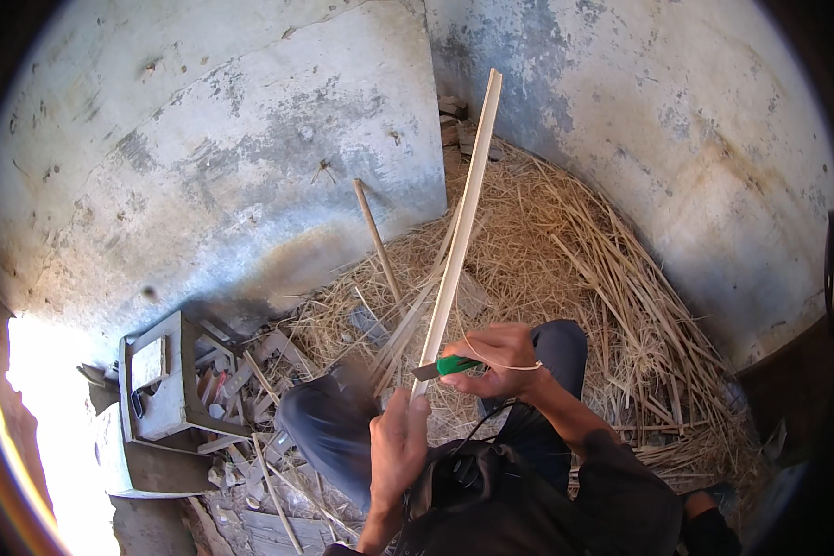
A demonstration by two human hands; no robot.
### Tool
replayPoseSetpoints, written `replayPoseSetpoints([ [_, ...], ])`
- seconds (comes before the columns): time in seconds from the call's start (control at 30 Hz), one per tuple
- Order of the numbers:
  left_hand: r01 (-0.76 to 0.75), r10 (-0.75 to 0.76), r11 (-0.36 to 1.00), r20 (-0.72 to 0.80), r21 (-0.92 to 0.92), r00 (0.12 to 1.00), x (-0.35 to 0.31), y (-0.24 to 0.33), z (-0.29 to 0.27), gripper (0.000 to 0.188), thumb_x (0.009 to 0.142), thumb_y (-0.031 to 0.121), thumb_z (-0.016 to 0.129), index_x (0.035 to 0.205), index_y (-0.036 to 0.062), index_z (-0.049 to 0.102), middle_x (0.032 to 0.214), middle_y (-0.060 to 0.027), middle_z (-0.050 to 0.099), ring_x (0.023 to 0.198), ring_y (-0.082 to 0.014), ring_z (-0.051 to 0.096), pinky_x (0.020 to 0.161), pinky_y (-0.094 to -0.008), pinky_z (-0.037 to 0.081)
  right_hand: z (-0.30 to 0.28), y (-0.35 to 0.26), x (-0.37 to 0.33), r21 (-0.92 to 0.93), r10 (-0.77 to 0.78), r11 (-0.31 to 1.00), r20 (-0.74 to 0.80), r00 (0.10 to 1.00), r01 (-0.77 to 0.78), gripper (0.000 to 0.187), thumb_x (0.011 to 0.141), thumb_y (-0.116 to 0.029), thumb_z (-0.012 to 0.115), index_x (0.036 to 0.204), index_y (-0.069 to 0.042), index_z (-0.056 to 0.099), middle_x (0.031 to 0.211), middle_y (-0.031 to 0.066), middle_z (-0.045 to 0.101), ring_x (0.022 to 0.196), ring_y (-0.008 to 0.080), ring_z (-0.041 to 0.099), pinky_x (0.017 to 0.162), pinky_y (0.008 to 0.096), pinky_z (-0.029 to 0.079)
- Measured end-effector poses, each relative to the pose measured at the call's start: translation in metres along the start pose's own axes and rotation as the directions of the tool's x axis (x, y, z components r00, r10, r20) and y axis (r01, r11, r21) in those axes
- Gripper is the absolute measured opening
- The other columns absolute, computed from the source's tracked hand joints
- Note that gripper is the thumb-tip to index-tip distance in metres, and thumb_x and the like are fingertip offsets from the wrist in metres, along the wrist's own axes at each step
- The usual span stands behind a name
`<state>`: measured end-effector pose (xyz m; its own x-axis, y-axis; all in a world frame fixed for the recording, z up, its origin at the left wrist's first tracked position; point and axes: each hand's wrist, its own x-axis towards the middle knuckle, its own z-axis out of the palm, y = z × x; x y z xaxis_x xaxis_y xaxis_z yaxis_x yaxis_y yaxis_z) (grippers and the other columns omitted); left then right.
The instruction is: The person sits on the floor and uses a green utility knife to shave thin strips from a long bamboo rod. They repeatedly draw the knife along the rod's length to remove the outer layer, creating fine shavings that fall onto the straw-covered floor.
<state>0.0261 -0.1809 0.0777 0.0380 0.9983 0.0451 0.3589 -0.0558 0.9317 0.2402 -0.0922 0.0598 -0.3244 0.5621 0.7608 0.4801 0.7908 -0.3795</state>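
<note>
A long pale split bamboo strip (463,218) slants up and away from my lap toward the far corner. My left hand (397,440) grips its near end, thumb pressed along the strip. In my right hand (505,357) is a knife (425,372) with a green handle, its short dark blade lying against the strip just beyond my left thumb. A thin curled sliver (491,360) arcs over the fingers of my right hand; whether it is still joined to the strip I cannot tell.
Shavings (537,222) cover the floor ahead, with long split strips (639,324) heaped along the right wall. A stick (377,239) leans by the left wall (250,139). To the left stands a worn wooden box (181,371) holding odds and ends, with rubble around it.
</note>
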Motion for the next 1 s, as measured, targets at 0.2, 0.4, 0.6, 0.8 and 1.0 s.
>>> replayPoseSetpoints([
  [0.2, -0.018, 0.018, 0.999, -0.010, 0.041, 1.000, -0.002, 0.004, 0.000, 0.023, 0.109, 0.016, 0.059, 0.094, -0.0009, 0.053, 0.066, -0.0217, 0.057, 0.055, -0.0338, 0.057, 0.058, -0.0414, 0.047, -0.007, -0.004, 0.003, -0.088, -0.010, 0.996, -0.014, 1.000, 0.009, 0.032, 0.085, -0.042, 0.087, 0.090, -0.012, 0.078, 0.067, -0.0033, 0.066, 0.050, 0.0164, 0.061, 0.048, 0.0323, 0.046],
  [0.4, -0.010, 0.011, 0.999, -0.007, 0.050, 1.000, -0.003, 0.009, 0.000, 0.024, 0.109, 0.017, 0.058, 0.094, -0.0003, 0.053, 0.067, -0.0231, 0.058, 0.060, -0.0450, 0.060, 0.058, -0.0438, 0.047, -0.013, -0.002, 0.004, -0.168, -0.040, 0.985, -0.011, 0.999, 0.038, 0.035, 0.085, -0.047, 0.085, 0.088, -0.013, 0.078, 0.066, -0.0031, 0.065, 0.049, 0.0158, 0.059, 0.047, 0.0323, 0.044],
  [0.6, 0.008, -0.009, 0.998, 0.020, 0.063, 1.000, -0.010, 0.005, -0.003, 0.024, 0.109, 0.018, 0.058, 0.094, -0.0005, 0.053, 0.069, -0.0235, 0.059, 0.062, -0.0464, 0.061, 0.058, -0.0447, 0.046, -0.016, 0.012, 0.004, -0.148, -0.045, 0.989, -0.112, 0.993, 0.028, 0.030, 0.086, -0.041, 0.084, 0.087, -0.012, 0.078, 0.066, -0.0016, 0.067, 0.050, 0.0167, 0.062, 0.048, 0.0334, 0.045],
  [0.8, 0.044, -0.046, 0.998, 0.041, 0.053, 0.998, -0.015, -0.001, -0.003, 0.023, 0.109, 0.018, 0.058, 0.096, -0.0012, 0.055, 0.069, -0.0220, 0.058, 0.057, -0.0332, 0.052, 0.059, -0.0420, 0.046, -0.021, 0.024, 0.000, -0.135, 0.007, 0.991, -0.085, 0.996, -0.018, 0.031, 0.089, -0.040, 0.081, 0.087, -0.009, 0.079, 0.074, 0.0037, 0.075, 0.057, 0.0188, 0.071, 0.051, 0.0326, 0.053],
  [1.0, 0.097, -0.097, 0.995, 0.070, -0.004, 0.993, -0.026, -0.010, -0.009, 0.023, 0.110, 0.018, 0.058, 0.097, -0.0014, 0.058, 0.066, -0.0198, 0.055, 0.058, -0.0186, 0.047, 0.057, -0.0389, 0.045, -0.026, 0.046, 0.009, -0.108, 0.065, 0.991, -0.131, 0.989, -0.079, 0.035, 0.089, -0.042, 0.080, 0.088, -0.007, 0.079, 0.074, 0.0054, 0.075, 0.058, 0.0191, 0.072, 0.053, 0.0329, 0.055],
])
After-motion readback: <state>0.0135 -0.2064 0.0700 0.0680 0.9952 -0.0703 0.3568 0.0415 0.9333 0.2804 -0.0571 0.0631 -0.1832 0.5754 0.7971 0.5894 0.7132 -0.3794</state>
